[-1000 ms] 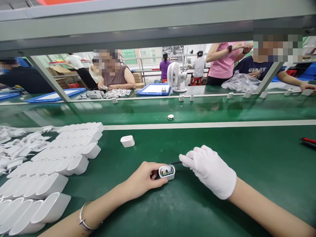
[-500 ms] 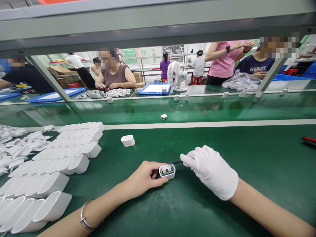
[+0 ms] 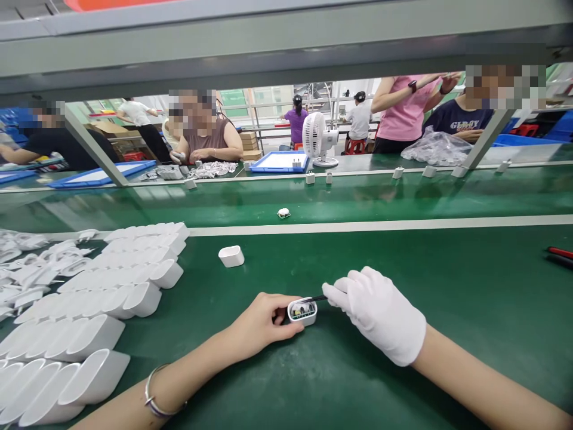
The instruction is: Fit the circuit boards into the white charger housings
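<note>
My bare left hand [image 3: 259,322] pinches a small white charger housing [image 3: 302,312] that lies on the green mat, its open side up with a circuit board showing inside. My right hand [image 3: 380,313], in a white glove, grips a thin dark tool [image 3: 316,298] whose tip reaches into the housing's open top. Both hands rest low on the mat near the front middle.
Rows of stacked white housings [image 3: 89,310] fill the left of the mat, with loose white parts [image 3: 27,269] behind them. A single white housing [image 3: 231,256] lies ahead. Small parts ride the green conveyor [image 3: 403,197]. Red-handled tools [image 3: 559,254] lie at the right edge. Other people work across the belt.
My hands have hardly moved; the gloved hand shifted slightly left with the tool. The small parts on the conveyor have travelled left.
</note>
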Demonstrator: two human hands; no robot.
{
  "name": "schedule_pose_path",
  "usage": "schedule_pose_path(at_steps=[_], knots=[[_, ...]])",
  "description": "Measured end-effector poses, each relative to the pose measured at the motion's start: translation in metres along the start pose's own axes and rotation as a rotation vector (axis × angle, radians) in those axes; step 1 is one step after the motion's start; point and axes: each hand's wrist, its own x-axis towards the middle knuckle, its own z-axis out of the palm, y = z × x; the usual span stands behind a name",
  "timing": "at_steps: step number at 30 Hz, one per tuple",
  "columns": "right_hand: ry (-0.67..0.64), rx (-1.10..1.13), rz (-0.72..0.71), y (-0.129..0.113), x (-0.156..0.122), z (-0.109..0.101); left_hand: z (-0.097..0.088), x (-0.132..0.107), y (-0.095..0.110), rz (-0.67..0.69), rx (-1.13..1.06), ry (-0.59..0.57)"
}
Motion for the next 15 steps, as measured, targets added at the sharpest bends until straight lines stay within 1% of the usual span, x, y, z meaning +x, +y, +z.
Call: schedule_pose_path(at_steps=[4,7,9,10,13,15], knots=[[-0.009,0.004,0.016,-0.002,0.000,-0.001,0.000,0.000,-0.001,-0.003,0.010,0.018],[-0.052,0.066,0.074,0.004,0.001,-0.001,0.000,0.000,-0.002,0.006,0.014,0.024],[-0.118,0.097,0.173,0.014,0.001,0.001,0.000,-0.001,-0.002,0.015,0.019,0.030],[-0.162,0.083,0.248,0.021,-0.001,0.004,0.001,-0.001,-0.002,0.016,0.021,0.041],[-0.297,-0.037,0.496,0.039,-0.005,0.013,0.002,-0.002,-0.001,0.010,0.028,0.086],[-0.382,-0.107,0.610,0.044,-0.003,0.019,0.004,-0.001,0.000,0.017,0.034,0.096]])
